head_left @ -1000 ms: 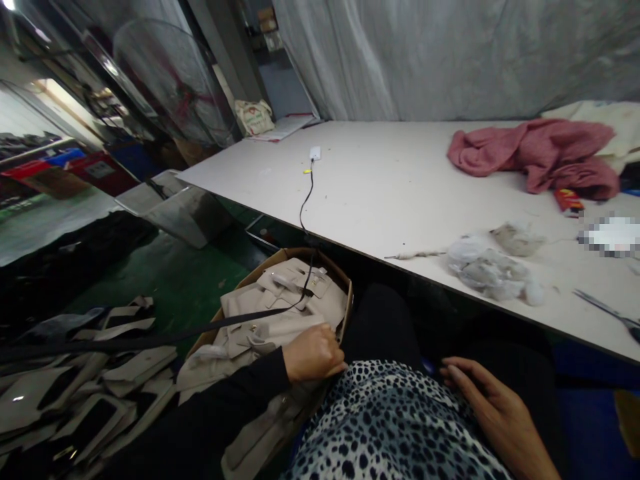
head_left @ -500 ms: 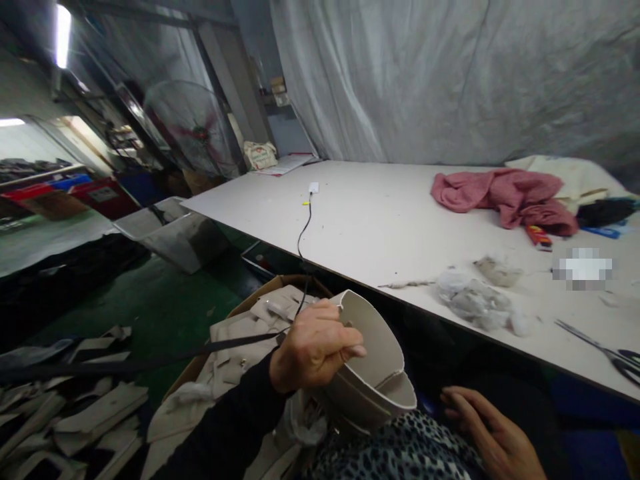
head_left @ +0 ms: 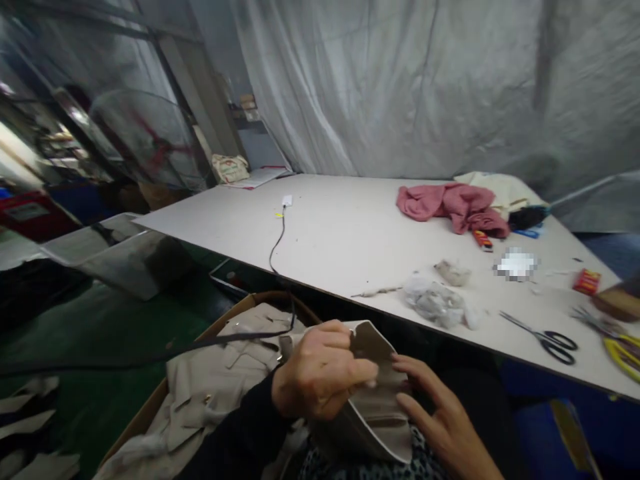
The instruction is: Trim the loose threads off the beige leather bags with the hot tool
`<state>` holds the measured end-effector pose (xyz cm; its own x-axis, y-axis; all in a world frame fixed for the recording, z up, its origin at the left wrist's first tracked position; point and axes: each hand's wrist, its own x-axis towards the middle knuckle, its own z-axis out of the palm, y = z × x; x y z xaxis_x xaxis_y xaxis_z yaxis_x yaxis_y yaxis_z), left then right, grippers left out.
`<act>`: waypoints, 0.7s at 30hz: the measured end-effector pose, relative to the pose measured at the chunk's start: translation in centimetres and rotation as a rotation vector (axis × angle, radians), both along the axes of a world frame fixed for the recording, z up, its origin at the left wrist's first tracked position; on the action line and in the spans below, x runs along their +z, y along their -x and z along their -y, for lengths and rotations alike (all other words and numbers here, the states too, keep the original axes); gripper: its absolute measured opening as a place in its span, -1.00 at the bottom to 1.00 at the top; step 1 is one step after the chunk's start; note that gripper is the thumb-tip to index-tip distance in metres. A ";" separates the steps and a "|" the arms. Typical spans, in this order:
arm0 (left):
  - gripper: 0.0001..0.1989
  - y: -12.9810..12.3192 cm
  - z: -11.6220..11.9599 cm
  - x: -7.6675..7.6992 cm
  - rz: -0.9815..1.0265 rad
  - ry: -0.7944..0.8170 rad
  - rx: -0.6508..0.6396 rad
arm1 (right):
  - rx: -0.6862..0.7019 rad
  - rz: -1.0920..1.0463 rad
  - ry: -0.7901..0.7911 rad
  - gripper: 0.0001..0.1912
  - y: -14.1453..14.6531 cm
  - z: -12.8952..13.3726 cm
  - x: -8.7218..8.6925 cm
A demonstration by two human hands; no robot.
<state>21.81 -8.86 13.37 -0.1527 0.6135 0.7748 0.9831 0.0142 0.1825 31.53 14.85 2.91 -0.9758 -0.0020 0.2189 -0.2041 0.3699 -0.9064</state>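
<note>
Left hand [head_left: 323,370]: clamped on left edge of beige, white-rimmed, leather-like open pouch [head_left: 369,347] | Pouch: tilted, just right of brown cardboard carton [head_left: 235,312] | Right hand [head_left: 443,410]: fingers parted at pouch's right side (contact cannot be told) | Handling: firm left grip, right fingers supporting the opposite wall, should limit creasing.

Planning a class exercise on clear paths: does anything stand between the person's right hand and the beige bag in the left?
Nothing visible does. The right hand is at the open rim of the beige bag, contact unclear; the black cord passes left of the left hand.
</note>
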 end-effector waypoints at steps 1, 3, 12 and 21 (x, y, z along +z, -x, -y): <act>-0.90 0.0 0.2 -0.1 0.013 -0.002 0.008 | 0.028 -0.009 0.000 -0.66 0.1 0.4 0.0; -0.87 0.2 0.7 -0.2 0.027 -0.014 0.026 | 0.037 -0.016 0.021 -0.71 0.4 0.8 0.1; -0.79 0.6 1.3 -1.7 0.066 -0.053 0.124 | -0.128 0.085 0.064 -0.69 2.8 -0.6 -0.3; -0.66 2.3 1.9 0.1 -0.033 -0.148 0.223 | 0.023 -0.056 0.024 -0.39 4.7 0.5 -2.1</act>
<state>19.49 -10.77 13.48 -0.2448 0.4470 0.8604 0.9640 0.2069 0.1668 26.83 14.37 0.77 -0.9618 -0.0179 0.2731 -0.2625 0.3426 -0.9021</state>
